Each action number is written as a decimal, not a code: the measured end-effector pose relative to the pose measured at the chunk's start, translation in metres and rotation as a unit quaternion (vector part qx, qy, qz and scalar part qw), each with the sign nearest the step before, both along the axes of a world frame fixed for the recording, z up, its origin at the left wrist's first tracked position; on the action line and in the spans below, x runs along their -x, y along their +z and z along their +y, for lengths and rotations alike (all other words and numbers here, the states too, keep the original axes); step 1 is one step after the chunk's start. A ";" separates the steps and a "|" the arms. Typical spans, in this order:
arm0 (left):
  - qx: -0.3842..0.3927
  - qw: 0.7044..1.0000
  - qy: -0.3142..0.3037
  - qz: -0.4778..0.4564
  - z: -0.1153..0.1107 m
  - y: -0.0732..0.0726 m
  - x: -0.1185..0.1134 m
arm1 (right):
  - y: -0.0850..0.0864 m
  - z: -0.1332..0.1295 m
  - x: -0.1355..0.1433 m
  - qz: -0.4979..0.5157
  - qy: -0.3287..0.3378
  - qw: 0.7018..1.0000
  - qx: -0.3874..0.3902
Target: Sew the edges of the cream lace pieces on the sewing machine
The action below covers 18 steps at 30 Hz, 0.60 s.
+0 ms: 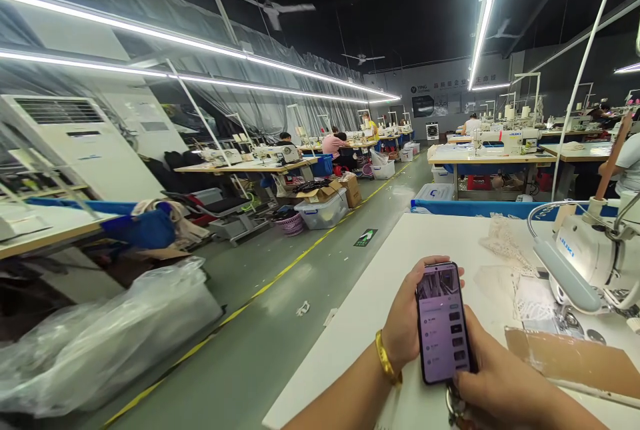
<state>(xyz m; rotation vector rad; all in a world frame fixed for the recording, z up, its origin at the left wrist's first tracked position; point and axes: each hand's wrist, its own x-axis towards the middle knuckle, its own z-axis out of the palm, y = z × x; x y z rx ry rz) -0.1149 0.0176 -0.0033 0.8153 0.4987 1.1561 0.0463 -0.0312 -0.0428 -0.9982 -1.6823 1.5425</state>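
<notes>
A smartphone [443, 330] with a lit screen is tilted upright above the white sewing table [370, 310]. My left hand [407, 317] wraps around its left side, fingertips showing past the right edge. My right hand [493, 370] grips the lower right corner, its thumb at the bottom of the screen. Below the phone hangs a metal ring [454, 405], partly hidden by my right hand. To the right stands a JUKI sewing machine [580, 250], with white lace [537, 298] near its needle area. A piece of brown cardboard [575, 357] lies in front of the machine.
Beige lace fabric [507, 243] lies at the table's back. Left of the table runs an aisle with a yellow floor line [280, 287]. A large plastic-wrapped bundle [110, 337] and a clear storage bin [324, 210] stand beyond it. Several people sit at machines farther off.
</notes>
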 end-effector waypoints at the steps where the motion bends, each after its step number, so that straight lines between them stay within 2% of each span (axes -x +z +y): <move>1: 0.001 1.000 -0.002 0.000 0.000 0.000 0.000 | -0.001 0.000 -0.001 0.000 0.000 1.000 -0.004; 9: 0.000 1.000 -0.008 -0.002 0.005 -0.003 -0.001 | 0.001 0.004 -0.008 -0.038 0.017 0.999 -0.031; 16: 0.006 1.000 -0.011 -0.004 0.008 -0.004 -0.002 | -0.008 0.008 -0.011 -0.018 0.037 0.999 -0.002; 18: 0.006 1.000 -0.012 -0.001 0.008 -0.005 -0.001 | -0.009 0.008 -0.012 -0.037 0.044 0.998 -0.018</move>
